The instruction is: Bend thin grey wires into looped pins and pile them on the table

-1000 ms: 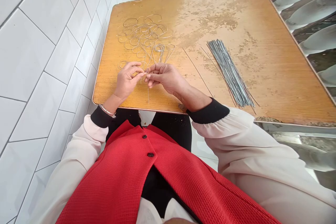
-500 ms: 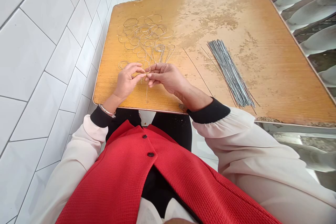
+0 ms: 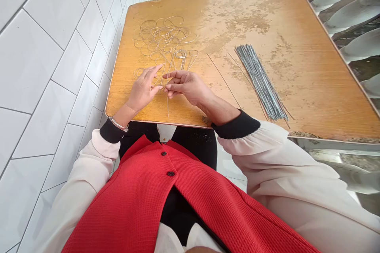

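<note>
My right hand point(image 3: 187, 85) pinches a thin wire point(image 3: 168, 104) between thumb and fingers, its lower end pointing down toward the table's front edge. Just left of it my left hand point(image 3: 143, 88) is open, thumb and fingers apart, the fingertips close to the wire but off it. Beyond both hands lies a loose heap of bent and looped wires point(image 3: 166, 35). The wire's upper part is partly hidden by my right fingers and mixes with the heap behind.
A bundle of straight grey wires point(image 3: 261, 83) lies on the right of the worn wooden table point(image 3: 314, 71). A single straight wire point(image 3: 224, 80) lies left of the bundle. A white tiled wall point(image 3: 44, 63) borders the left side; pale balusters point(image 3: 350, 19) stand at the right.
My left hand has let go of the wire and its fingers have spread, moving slightly left. My right hand keeps its pinch in nearly the same place.
</note>
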`<state>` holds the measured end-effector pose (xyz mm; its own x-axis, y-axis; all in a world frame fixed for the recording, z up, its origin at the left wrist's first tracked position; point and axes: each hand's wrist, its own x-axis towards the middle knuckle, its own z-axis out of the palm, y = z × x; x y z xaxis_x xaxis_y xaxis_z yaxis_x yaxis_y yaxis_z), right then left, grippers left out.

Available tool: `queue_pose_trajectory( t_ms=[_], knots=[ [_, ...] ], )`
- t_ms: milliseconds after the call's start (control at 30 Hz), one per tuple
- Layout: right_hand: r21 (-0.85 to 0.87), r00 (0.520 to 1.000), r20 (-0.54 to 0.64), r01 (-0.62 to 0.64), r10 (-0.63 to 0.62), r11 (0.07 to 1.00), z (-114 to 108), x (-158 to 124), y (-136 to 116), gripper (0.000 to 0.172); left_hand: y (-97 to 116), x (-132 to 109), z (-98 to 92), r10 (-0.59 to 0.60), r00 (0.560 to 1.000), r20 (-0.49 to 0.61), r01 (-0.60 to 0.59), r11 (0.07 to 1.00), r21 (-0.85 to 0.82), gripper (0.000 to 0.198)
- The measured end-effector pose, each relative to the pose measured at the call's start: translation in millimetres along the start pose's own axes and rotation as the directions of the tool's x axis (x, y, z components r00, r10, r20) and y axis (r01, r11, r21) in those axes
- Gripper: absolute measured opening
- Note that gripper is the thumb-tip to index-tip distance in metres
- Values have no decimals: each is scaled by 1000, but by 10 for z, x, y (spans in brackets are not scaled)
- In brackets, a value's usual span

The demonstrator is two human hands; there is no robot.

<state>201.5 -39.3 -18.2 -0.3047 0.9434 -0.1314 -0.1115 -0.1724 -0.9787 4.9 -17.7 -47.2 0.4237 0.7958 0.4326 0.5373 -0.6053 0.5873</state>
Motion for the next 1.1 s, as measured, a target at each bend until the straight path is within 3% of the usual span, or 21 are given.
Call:
queue_pose_trajectory(
  t_ms=[267,600,733,900,1000,1100],
  knots=[
    [-18,1000,-20,-23,22,1000,-7,11,30,33,45,40,-21,77,996,32,-80,991,104,51],
    [-156,986,-159,16,-42,988,-101,193,242,46,-255,194,68,19,999,44,-25,990,142,47],
    [-367,965,-210,72,-157,928,-156,170,258,36,-294,164,43,21,1000,9,-22,991,136,43],
    [-627,923,-235,96,-305,773,-170,96,182,11,-258,110,-32,49,999,25,-52,985,163,39],
    [-677,914,-243,81,-326,732,-163,82,140,13,-228,108,-71,45,998,41,-52,979,196,37],
    [-639,893,-278,103,-354,763,-160,81,91,7,-196,77,-139,42,999,-2,-41,983,181,32]
  ],
)
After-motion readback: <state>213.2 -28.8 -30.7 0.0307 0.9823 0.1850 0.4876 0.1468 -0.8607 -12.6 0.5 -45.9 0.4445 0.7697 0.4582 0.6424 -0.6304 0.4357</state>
